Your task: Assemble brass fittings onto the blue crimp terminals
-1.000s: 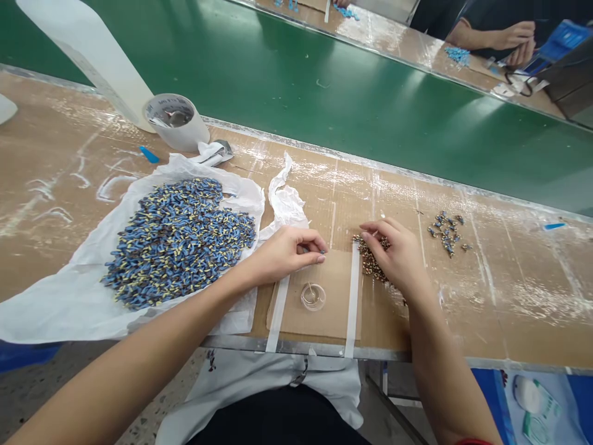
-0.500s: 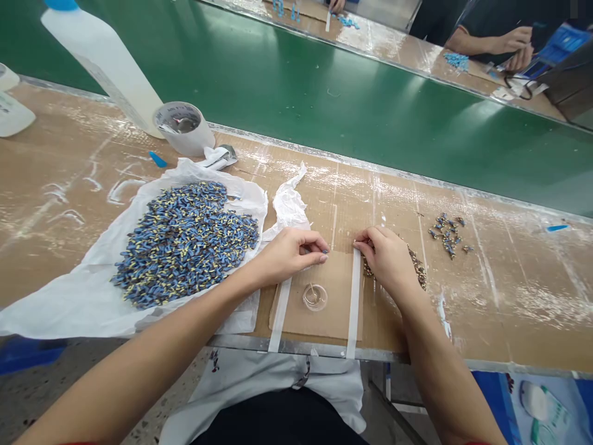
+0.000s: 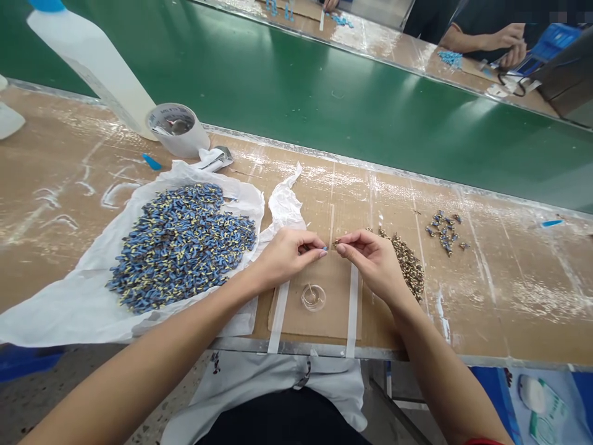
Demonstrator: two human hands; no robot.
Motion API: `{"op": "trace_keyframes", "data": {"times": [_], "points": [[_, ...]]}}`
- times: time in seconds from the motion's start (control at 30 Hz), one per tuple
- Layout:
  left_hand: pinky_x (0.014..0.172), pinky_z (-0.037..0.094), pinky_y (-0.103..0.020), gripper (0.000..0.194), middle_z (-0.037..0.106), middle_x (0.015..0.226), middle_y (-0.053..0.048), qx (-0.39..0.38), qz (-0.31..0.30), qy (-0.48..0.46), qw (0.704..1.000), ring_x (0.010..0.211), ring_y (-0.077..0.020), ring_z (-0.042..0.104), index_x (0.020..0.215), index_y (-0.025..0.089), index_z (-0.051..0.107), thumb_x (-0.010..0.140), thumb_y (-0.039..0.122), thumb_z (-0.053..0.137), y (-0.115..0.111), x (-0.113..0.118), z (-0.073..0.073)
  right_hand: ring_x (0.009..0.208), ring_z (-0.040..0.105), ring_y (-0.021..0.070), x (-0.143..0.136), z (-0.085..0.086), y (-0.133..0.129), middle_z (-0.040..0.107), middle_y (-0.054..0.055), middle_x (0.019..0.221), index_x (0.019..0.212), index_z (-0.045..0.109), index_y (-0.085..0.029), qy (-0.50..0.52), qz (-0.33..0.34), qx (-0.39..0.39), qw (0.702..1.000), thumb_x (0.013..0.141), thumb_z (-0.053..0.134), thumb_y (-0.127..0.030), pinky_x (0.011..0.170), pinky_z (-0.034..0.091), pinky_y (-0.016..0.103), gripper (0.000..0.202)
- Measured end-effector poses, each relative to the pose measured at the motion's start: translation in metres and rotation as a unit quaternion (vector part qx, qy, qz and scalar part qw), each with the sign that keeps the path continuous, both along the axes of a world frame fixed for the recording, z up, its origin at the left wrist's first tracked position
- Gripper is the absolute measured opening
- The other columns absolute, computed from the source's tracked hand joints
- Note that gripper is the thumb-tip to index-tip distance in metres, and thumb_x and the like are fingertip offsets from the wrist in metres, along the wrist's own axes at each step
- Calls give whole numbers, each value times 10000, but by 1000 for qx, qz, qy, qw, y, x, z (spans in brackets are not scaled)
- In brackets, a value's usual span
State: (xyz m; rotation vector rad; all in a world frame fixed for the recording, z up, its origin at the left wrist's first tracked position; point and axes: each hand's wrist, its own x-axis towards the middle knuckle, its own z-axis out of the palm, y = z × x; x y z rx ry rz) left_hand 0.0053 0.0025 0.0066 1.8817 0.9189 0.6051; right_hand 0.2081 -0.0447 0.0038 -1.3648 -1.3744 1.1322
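1. While we are working over the table (image 3: pixel 486 278), our left hand (image 3: pixel 291 254) is pinching a small blue bit (image 3: pixel 325 248) between thumb and finger.
2. Our right hand (image 3: pixel 374 259) is pinching a small brown bit (image 3: pixel 336 243); the two bits are facing each other, near but apart, close to the far edge of the card (image 3: pixel 333 324).
3. On our left, the blue pile (image 3: pixel 180 247) is lying on white paper (image 3: pixel 69 303); the brown pile (image 3: pixel 410 266) is lying just beside our right hand.
4. Nearer to us, the dish (image 3: pixel 320 304) is standing on the card, with a stick (image 3: pixel 311 289) leaning in it; its contents we are not able to tell.
5. Because we are gripping only with the tips, we are risking a dropped bit if one pinch is loosening.
6. If our right wrist is brushing the brown pile, we are possibly scattering it; if we are catching the stick, the dish is perhaps tipping.
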Motion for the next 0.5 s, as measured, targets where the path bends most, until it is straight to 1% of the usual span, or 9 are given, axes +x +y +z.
{"op": "trace_keyframes", "data": {"times": [0.13, 0.3, 0.5], "points": [[625, 442, -226, 121, 717, 732, -26, 30, 2, 9, 1000, 652, -120, 617, 834, 136, 735, 853, 204, 636, 0, 0, 0, 820, 708, 184, 1, -1, -1, 742, 60, 892, 892, 692, -182, -23, 15, 6, 1000, 829, 727, -339, 790, 584, 347, 173], [629, 443, -226, 110, 710, 724, -21, 27, 2, 7, 1000, 650, -120, 616, 820, 137, 724, 850, 191, 633, -1, 1, 0, 812, 710, 192, 1, -1, -2, 742, 65, 893, 890, 686, -183, -41, 30, 12, 999, 841, 712, -348, 780, 592, 357, 174], [628, 421, -226, 101, 703, 715, -13, 37, -13, 7, 999, 637, -114, 591, 825, 135, 725, 853, 171, 634, 0, 1, -1, 810, 715, 190, 1, -1, -2, 747, 60, 890, 869, 677, -186, -62, 52, 16, 997, 852, 697, -344, 775, 585, 348, 160]]}}
